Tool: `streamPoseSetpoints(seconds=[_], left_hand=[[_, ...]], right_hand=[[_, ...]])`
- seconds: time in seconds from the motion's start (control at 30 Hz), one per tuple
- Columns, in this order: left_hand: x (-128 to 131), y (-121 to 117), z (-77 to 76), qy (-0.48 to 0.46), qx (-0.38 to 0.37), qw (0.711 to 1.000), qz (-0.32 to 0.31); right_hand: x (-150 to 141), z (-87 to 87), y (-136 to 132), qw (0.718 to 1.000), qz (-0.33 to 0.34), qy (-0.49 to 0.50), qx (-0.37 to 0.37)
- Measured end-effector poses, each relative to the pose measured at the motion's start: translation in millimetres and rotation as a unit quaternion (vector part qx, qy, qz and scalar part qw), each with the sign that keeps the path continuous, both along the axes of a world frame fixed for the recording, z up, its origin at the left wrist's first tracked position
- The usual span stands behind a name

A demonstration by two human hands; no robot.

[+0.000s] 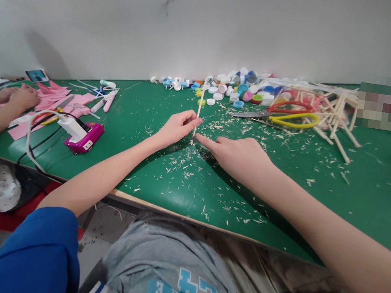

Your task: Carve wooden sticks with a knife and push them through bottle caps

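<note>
A thin pale wooden stick [201,100] stands nearly upright in my left hand [179,126], pinched between thumb and fingers. Its lower end is close to the table among pale wood shavings [194,158]. My right hand [240,154] lies low over the table, its index finger stretched towards the stick's lower end and the other fingers curled under. Whether that fingertip touches the stick is hard to make out. Nothing shows in the right hand, though its underside is hidden. Beyond it lie scissors [290,116] with red and yellow handles.
Coloured bottle caps [240,90] are heaped along the wall, with a pile of wooden sticks [338,111] at right. On the green table [117,155], left, are a magenta power adapter [85,140] with cables, pink sheets [52,95], glue guns [105,100], and another person's hands [24,97].
</note>
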State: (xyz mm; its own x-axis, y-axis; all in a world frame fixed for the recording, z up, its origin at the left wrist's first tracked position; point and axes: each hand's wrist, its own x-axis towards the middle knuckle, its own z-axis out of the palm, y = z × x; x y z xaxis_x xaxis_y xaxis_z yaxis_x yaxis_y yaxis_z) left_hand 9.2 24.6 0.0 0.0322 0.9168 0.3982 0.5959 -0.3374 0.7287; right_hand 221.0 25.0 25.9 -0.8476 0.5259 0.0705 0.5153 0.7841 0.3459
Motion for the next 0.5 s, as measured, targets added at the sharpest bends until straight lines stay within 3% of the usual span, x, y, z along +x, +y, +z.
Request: streamPoseSetpoints(seconds=[0.23,0.5], left_hand=[[1.5,-2.5,3.0,0.005,-0.005,1.0,0.006],[2.0,-2.4,2.5,0.001,-0.003,1.0,0.005]], right_hand=[[-2.3,1.4,-2.6,0.999,0.016,-0.027,0.005],[-3.5,-3.5,5.2,0.999,0.046,0.024,-0.007]])
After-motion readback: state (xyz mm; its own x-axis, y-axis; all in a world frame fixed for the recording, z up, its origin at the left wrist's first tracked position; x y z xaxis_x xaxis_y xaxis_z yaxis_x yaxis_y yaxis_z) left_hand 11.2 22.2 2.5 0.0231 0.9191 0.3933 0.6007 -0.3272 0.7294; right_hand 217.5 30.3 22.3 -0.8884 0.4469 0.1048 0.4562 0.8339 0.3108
